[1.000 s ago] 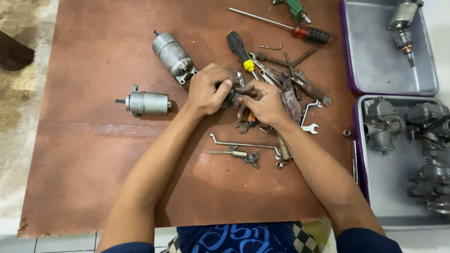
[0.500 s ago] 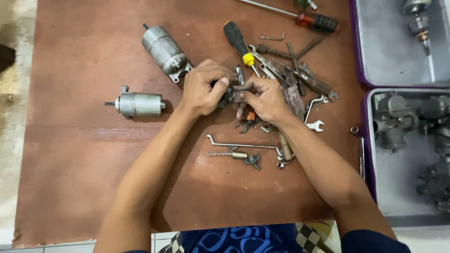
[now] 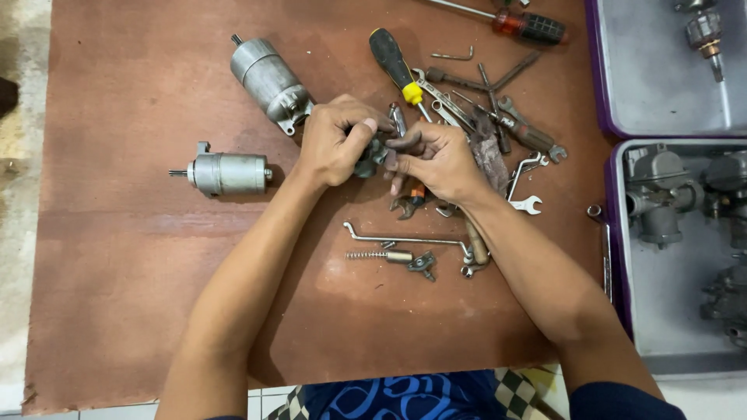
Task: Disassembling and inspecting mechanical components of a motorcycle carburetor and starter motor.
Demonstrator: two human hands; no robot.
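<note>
My left hand (image 3: pixel 336 138) and my right hand (image 3: pixel 437 159) meet over the middle of a brown board (image 3: pixel 140 272). Between them they grip a small dark metal part (image 3: pixel 372 154), mostly hidden by the fingers. A thin metal piece (image 3: pixel 398 118) sticks up between the two hands; my right fingertips pinch the part's right side. Just behind the hands lies a black-and-yellow screwdriver (image 3: pixel 395 64). Pliers with orange grips (image 3: pixel 411 198) poke out under my right hand.
Two grey starter motors (image 3: pixel 270 76) (image 3: pixel 227 173) lie left of the hands. Wrenches and rods (image 3: pixel 498 117) pile up to the right, a long bent rod (image 3: pixel 405 239) and spring (image 3: pixel 366 254) lie nearer me. Two purple-rimmed trays (image 3: pixel 615 233) (image 3: pixel 595 93) hold carburettor parts.
Both hands stay together on the small part, with only slight shifts of the fingers. The view has drifted a little, so the board's things sit higher in the frame.
</note>
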